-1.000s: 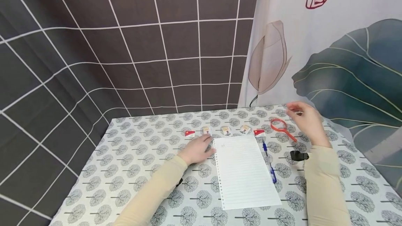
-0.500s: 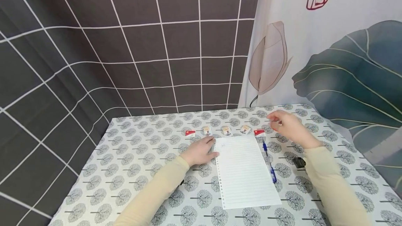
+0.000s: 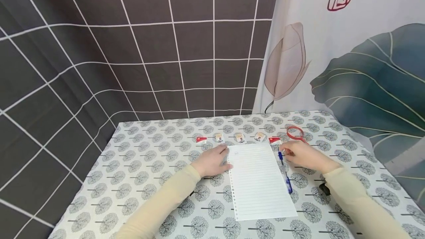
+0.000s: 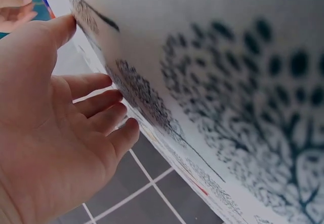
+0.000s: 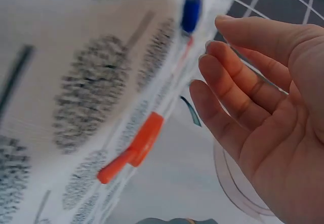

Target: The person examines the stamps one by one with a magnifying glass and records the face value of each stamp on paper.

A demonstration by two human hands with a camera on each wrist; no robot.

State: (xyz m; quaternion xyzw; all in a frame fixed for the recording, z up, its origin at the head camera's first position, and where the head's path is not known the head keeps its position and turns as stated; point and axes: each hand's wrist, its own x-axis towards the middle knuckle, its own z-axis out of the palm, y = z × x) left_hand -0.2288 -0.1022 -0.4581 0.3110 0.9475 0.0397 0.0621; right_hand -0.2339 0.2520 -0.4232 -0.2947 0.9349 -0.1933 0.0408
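Observation:
My left hand [image 3: 211, 161] rests beside the upper left edge of a lined sheet of paper [image 3: 262, 183], thumb at its punched holes. Its fingers look loosely bent and hold nothing in the left wrist view. To the right of the sheet lies a blue pen [image 3: 288, 183]. My right hand [image 3: 303, 156] is over the pen's upper end, fingers loosely curved. In the right wrist view a gap shows between its fingertips and the pen [image 5: 191, 16]. Behind that hand lies a magnifying glass with a red ring and handle [image 5: 148, 139], its handle partly hidden in the head view.
Beyond the sheet is a row of small flat pieces: a red and white one [image 3: 201, 140] at each end, beige printed ones [image 3: 239, 138] between. A tree-patterned cloth [image 3: 139, 180] covers the table. Dark checked curtain [image 3: 192, 43] and a pale printed one [image 3: 312, 21] hang behind.
My right hand has come from above the magnifying glass, left and nearer, to the pen's upper end. The glass's ring shows again. My left hand has shifted slightly right and nearer along the sheet's edge.

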